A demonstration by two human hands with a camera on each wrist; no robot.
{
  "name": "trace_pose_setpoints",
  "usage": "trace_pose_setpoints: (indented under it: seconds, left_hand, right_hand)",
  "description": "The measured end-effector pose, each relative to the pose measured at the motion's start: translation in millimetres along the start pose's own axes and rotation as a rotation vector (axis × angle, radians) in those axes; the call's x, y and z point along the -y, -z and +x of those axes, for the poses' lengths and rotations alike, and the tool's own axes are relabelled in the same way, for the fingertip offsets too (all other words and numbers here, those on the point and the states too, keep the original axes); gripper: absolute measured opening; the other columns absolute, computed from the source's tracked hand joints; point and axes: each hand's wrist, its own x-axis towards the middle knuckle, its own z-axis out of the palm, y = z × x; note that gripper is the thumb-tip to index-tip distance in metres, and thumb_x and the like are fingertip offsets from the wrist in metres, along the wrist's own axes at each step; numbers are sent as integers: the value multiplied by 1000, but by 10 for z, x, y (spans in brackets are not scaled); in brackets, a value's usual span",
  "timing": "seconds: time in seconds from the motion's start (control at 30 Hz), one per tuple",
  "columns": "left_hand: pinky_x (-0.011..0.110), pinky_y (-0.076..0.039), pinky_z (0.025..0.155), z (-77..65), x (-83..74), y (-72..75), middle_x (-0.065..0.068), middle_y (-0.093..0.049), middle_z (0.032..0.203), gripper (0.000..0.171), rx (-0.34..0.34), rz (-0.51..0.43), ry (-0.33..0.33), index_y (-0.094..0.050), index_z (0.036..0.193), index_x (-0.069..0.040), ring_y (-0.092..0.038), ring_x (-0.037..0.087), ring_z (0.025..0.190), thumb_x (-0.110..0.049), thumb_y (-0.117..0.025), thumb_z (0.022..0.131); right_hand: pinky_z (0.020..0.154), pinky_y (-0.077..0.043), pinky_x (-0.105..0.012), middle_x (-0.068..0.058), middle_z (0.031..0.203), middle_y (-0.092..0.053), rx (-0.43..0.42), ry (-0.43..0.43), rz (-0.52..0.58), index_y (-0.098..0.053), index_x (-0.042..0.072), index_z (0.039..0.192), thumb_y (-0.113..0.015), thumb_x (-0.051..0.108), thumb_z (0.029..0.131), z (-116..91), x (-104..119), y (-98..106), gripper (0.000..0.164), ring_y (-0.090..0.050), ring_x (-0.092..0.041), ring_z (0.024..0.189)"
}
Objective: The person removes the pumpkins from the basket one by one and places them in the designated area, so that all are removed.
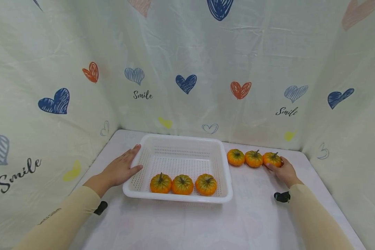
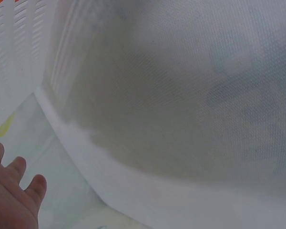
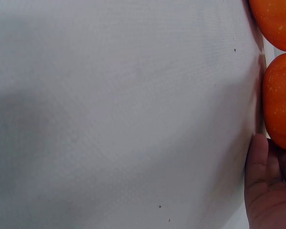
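Observation:
A white plastic basket with slotted walls sits on the table, and in the left wrist view its wall fills the upper left. Along its near side lie three small orange pumpkins, among them a middle pumpkin. My left hand rests at the basket's left rim, fingers extended and thumb spread. Right of the basket three more pumpkins stand in a row: a left one, a middle one and a right one. My right hand grips the rightmost pumpkin, thumb at its front.
A white cloth covers the table. Behind it and at both sides hangs a pale curtain printed with hearts and the word Smile. A dark wrist device sits under the right sleeve, another under the left.

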Motion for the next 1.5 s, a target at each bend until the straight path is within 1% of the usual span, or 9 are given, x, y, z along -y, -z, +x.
trace_pose_setpoints:
  seconds: [0.17,0.4,0.63,0.8,1.07,1.17,1.33,1.43,1.5]
  left_hand:
    - [60,-21,114,10,3,-12,19,-15,164,82,-3,-5,-5,-12,159,-4,-20,43,146,-42,-53,100]
    - [59,-19,116,20,2,-31,19,-15,164,81,3,-17,-13,-11,159,-4,-19,43,147,-40,-52,100]
    - [59,-18,116,22,0,-30,19,-14,164,81,9,-6,-16,-10,160,-4,-19,43,147,-41,-52,101]
    - [59,-19,116,14,-4,-18,19,-14,164,81,14,-10,-17,-11,159,-4,-19,43,146,-42,-51,101]
    - [60,-20,115,7,5,-18,20,-15,163,80,7,-11,-19,-11,159,-3,-20,44,146,-40,-52,101]
    - [60,-20,115,3,9,-16,21,-15,163,80,7,-12,-22,-12,159,-2,-20,44,146,-40,-52,101]
    - [60,-20,115,-4,15,5,21,-16,163,80,2,-10,-38,-13,159,-1,-20,44,146,-40,-52,101]
    - [60,-21,115,-4,19,13,21,-17,163,80,-1,-9,-37,-13,158,-1,-21,44,146,-39,-53,101]
    - [60,-21,115,-7,19,17,21,-16,163,80,1,-10,-33,-13,158,-1,-21,44,146,-39,-53,101]
  right_hand:
    - [114,-15,-64,-40,154,-8,0,-4,10,2,-10,153,-57,56,96,-14,-16,7,105,-13,-57,140]
    - [114,-15,-64,-40,155,-6,3,-13,46,5,-9,153,-58,53,97,-40,-57,20,105,-12,-57,141]
    - [113,-14,-65,-40,155,-5,6,-3,24,5,-10,153,-63,55,93,-72,-74,38,112,-12,-58,140]
    - [113,-14,-66,-40,155,-3,19,-14,44,7,-9,153,-67,55,90,-85,-91,48,116,-11,-58,140]
    - [111,-23,-65,-42,152,-10,86,-1,39,14,-9,152,-69,59,87,-129,-153,117,125,-21,-57,138]
    - [109,-28,-64,-42,152,-13,70,9,38,13,-9,151,-68,54,90,-204,-128,167,120,-26,-57,136]
    - [105,-37,-62,-39,151,-25,-41,56,63,4,-8,154,-63,40,96,-339,-16,250,101,-38,-54,130]
    - [102,-41,-61,-36,149,-32,-68,126,73,-6,-5,156,-61,38,98,-387,99,295,91,-43,-52,128]
    - [101,-43,-60,-35,146,-38,-50,206,52,-15,-5,156,-61,39,99,-414,214,336,85,-45,-52,126]
